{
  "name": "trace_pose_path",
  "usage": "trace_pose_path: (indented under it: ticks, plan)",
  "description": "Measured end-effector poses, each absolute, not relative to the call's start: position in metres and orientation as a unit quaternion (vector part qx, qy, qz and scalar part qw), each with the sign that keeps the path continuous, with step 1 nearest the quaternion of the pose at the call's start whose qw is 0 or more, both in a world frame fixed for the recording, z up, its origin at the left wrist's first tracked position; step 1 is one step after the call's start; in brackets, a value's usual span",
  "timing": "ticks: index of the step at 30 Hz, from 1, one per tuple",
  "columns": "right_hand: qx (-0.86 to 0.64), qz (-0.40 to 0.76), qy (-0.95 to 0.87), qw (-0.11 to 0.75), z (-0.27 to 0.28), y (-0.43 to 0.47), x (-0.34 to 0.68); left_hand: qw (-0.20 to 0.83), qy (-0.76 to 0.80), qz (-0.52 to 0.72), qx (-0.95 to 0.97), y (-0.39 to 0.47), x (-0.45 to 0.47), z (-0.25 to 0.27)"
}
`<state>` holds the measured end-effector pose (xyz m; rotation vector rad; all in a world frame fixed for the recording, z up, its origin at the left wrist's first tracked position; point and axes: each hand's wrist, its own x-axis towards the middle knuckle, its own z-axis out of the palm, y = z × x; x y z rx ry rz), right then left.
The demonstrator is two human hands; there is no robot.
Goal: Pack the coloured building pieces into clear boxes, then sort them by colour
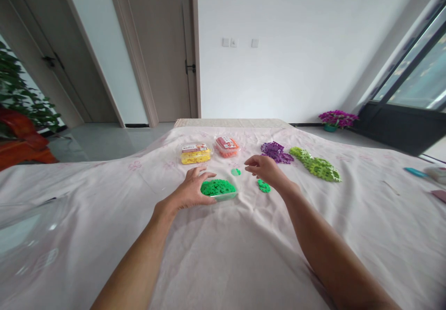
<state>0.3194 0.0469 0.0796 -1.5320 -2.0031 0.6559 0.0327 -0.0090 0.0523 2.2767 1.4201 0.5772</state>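
Green seems to be just beginning; purple sheet [277,153] and lime sheet [318,167] are lying linked.
Your left hand [190,188] is spanning wide, holding the green tub [226,197] before you; your right hand [267,168] is hovering near-pinched (whether on a piece, I can't tell). Two green patches [264,186] are lying out; yellow tub [195,155] and orange tub [227,147] are sitting lidded.

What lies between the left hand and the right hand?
The head view shows a clear tub of green pieces at the left hand, then a small green piece on the cloth nearer the right hand.
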Motion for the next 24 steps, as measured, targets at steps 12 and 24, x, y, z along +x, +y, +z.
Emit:
trace_pose_path:
  ticks: [12,24]
  plan:
    - [-0.636,0.127,-0.759,-0.054,0.052,0.075,0.378,0.191,0.504,0.201,0.818,-0.009,0.032,0.052]
    - [-0.618,0.268,-0.739,0.015,0.050,0.069,0.370,0.196,0.504,0.203,0.816,-0.008,0.032,0.051]
